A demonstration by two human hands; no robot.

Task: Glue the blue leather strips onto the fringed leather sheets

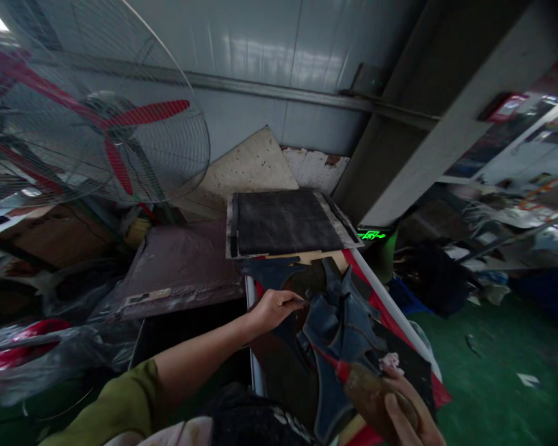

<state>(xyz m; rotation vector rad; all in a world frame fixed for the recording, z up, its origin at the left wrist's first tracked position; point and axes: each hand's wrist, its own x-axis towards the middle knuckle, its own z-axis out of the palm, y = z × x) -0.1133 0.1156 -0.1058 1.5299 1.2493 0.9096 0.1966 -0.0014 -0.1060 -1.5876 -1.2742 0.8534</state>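
My left hand (270, 313) is over the worktable, its fingers pinched together at the edge of the dark blue pieces; what they grip is too small to make out. Wrapped in my right hand (411, 406) at the lower right is a brownish squeeze bottle (369, 393) with a red nozzle. The nozzle's thin tip points left, over the blue cut pieces (325, 322), which lie in an overlapping pile. A small pinkish crumpled scrap (390, 362) sits beside my right hand.
Behind the pieces lies a black board (286, 222) with a worn pale border. A purple-brown covered slab (181, 263) is to its left. The large fan (116, 124) with red blades stands at the upper left. Green floor (506, 371) shows at the right, past the table's white edge.
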